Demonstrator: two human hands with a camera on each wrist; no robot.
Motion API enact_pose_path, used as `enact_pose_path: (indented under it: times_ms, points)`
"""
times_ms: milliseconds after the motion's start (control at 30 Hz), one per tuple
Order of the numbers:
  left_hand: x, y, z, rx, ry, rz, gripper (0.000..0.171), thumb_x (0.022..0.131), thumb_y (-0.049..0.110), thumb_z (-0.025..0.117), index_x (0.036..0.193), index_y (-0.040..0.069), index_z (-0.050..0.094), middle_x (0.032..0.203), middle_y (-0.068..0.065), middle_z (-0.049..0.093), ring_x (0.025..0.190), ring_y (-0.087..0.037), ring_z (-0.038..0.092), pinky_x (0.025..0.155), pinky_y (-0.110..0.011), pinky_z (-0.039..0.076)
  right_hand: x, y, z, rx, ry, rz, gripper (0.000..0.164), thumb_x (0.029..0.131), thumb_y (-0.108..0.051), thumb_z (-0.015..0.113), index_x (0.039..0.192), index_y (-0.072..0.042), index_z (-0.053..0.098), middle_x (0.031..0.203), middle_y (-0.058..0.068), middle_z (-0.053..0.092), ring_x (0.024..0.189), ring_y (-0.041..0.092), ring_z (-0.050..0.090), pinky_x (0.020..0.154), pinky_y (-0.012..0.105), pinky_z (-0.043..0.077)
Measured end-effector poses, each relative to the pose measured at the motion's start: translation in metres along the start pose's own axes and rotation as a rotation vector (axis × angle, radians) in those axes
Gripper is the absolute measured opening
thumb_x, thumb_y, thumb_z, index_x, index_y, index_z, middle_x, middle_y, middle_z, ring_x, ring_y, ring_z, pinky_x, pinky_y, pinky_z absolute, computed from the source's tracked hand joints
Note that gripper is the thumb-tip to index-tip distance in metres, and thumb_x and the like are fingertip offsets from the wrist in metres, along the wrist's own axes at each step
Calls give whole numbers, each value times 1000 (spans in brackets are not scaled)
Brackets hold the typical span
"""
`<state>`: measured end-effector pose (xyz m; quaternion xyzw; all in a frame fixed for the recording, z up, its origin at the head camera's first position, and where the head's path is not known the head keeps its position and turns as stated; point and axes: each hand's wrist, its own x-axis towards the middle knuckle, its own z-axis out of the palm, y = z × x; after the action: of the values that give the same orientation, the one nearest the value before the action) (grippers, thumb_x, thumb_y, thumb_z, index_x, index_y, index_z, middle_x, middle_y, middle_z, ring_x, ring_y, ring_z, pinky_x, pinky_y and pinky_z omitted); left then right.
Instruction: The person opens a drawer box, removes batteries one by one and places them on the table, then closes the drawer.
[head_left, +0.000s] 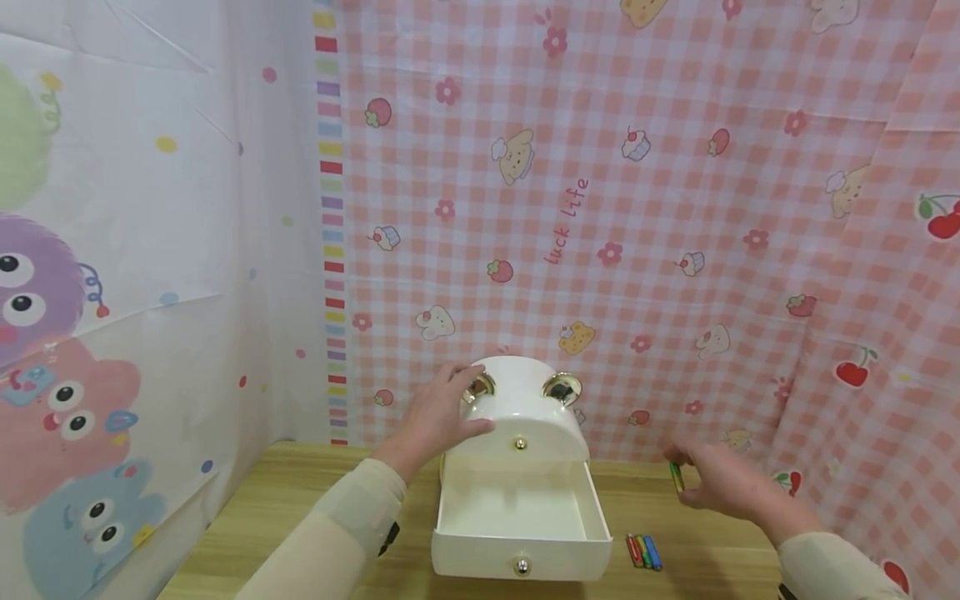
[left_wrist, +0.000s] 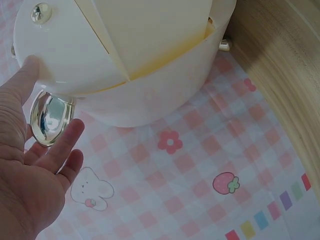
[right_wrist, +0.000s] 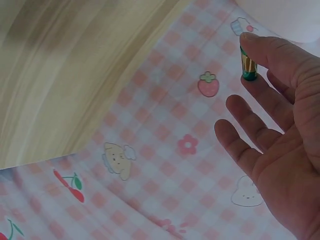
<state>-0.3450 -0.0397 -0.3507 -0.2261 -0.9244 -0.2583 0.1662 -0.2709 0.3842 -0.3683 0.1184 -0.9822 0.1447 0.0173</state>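
A glossy white drawer box (head_left: 517, 417) with gold ear-shaped pieces stands on the table, its lower drawer (head_left: 521, 554) pulled out and bare inside. My left hand (head_left: 442, 408) rests at its upper left; in the left wrist view the thumb touches the white front and the fingers lie loosely about the gold ear (left_wrist: 52, 117). To the right of the box, above the table, my right hand (head_left: 723, 479) pinches a small green-and-gold battery (right_wrist: 249, 64) between thumb and a fingertip, its other fingers spread apart. Several red, green and blue batteries (head_left: 643, 552) lie side by side right of the drawer.
The wood-grain table (head_left: 337, 533) ends at a pink checked cloth (head_left: 570, 208) hanging behind the box. At the left hangs a white cloth (head_left: 180, 233) with cartoon figures. Small gold knobs (head_left: 522, 567) stick out from the drawer fronts.
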Motion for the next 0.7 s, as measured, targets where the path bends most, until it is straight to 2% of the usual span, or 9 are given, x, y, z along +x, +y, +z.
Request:
enact_pose_path:
  times_ms: [200, 367, 533, 700]
  points:
    - [1, 0, 0, 2, -3, -5, 90, 85, 45, 91, 161, 23, 49, 161, -11, 49, 132, -41, 63, 112, -59, 53, 1, 9, 11, 33, -22, -13, 54, 76, -8, 93, 124, -2, 70, 123, 17, 76, 116, 40, 71, 99, 58, 60]
    - [1, -1, 0, 8, -4, -4, 91, 85, 47, 91, 161, 24, 48, 161, -10, 50, 134, -42, 61, 112, -61, 52, 2, 11, 20, 20, -40, 18, 53, 74, -11, 95, 121, -6, 71, 121, 11, 77, 114, 36, 72, 99, 57, 60]
    - [1, -1, -1, 16, -8, -4, 90, 85, 47, 90, 161, 24, 48, 161, -10, 50, 136, -41, 60, 113, -62, 50, 3, 14, 29, 52, -56, 17, 53, 74, -9, 95, 121, -5, 70, 120, 11, 76, 114, 38, 71, 99, 59, 59]
    - [1, -1, 0, 33, -4, -2, 90, 85, 48, 90, 161, 24, 49, 160, -10, 51, 139, -39, 58, 116, -62, 47, 2, 23, 40, 69, -47, -84, 52, 72, -6, 95, 117, -2, 70, 115, 11, 76, 107, 37, 72, 93, 55, 62]
